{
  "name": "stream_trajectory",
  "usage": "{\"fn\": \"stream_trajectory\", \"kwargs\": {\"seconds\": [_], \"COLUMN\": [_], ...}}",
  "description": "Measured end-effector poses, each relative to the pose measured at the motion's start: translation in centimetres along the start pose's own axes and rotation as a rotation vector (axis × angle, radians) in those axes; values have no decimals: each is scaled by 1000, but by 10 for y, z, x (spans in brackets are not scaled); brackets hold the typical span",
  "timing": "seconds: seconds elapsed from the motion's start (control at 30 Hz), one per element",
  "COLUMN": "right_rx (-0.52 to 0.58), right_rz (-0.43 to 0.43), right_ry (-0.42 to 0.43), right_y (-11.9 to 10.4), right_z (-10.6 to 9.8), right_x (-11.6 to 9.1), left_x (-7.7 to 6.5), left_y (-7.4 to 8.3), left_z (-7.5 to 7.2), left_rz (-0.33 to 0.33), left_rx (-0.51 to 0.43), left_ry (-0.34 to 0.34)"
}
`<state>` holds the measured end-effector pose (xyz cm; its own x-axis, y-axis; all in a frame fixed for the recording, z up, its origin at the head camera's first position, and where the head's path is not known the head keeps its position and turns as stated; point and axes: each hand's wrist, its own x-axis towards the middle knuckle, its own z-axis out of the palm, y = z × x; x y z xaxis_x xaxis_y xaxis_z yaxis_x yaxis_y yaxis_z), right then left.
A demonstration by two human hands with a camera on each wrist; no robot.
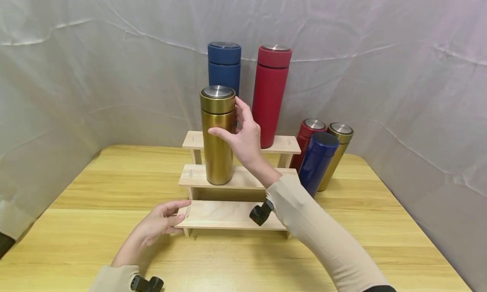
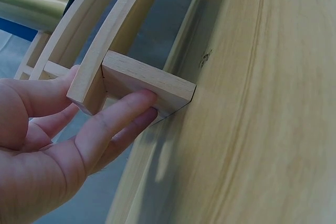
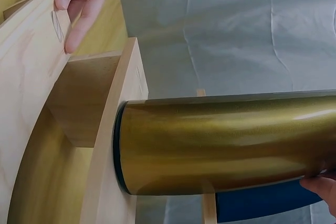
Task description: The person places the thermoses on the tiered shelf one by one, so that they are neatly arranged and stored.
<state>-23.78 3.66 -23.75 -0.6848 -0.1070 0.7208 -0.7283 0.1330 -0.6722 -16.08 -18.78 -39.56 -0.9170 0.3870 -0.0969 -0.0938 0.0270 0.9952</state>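
A gold thermos [image 1: 218, 148] with a steel-topped lid stands upright on the middle step of a three-step wooden stand [image 1: 232, 211]. My right hand [image 1: 245, 137] holds the thermos from its right side, thumb across the front and fingers behind, partly hidden. At the left end of the bottom step, my left hand [image 1: 161, 220] grips the stand; in the left wrist view its fingers [image 2: 118, 116] touch the end support. On the top step are a blue thermos [image 1: 224, 68], partly hidden behind the gold one, and a tall red thermos [image 1: 272, 97].
Right of the stand, a shorter red thermos [image 1: 304, 135], a dark blue thermos [image 1: 318, 161] and another gold thermos [image 1: 340, 144] stand close together on the wooden table [image 1: 380, 224]. A grey-white sheet [image 1: 144, 72] hangs behind the table and at its sides.
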Motion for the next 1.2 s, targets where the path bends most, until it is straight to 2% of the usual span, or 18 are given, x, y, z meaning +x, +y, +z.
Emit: {"fn": "stream_trajectory", "kwargs": {"seconds": [0.2,0.6,0.8,1.0,1.2], "right_rx": [-8,-93,-121,-81,-77], "right_rz": [-3,71,47,3,13], "right_ry": [-17,-65,-51,-39,-34], "right_y": [1,-2,-2,-1,-2], "right_z": [0,-8,-19,-30,-37], "right_x": [1,-3,-6,-11,-17], "left_x": [0,0,0,0,0], "left_y": [-1,-1,-1,-1,0], "left_z": [0,1,0,0,2], "left_rz": [5,-2,0,2,-3], "left_rx": [-3,-18,-23,-20,-23], "left_ry": [-5,-4,-4,-5,-2]}}
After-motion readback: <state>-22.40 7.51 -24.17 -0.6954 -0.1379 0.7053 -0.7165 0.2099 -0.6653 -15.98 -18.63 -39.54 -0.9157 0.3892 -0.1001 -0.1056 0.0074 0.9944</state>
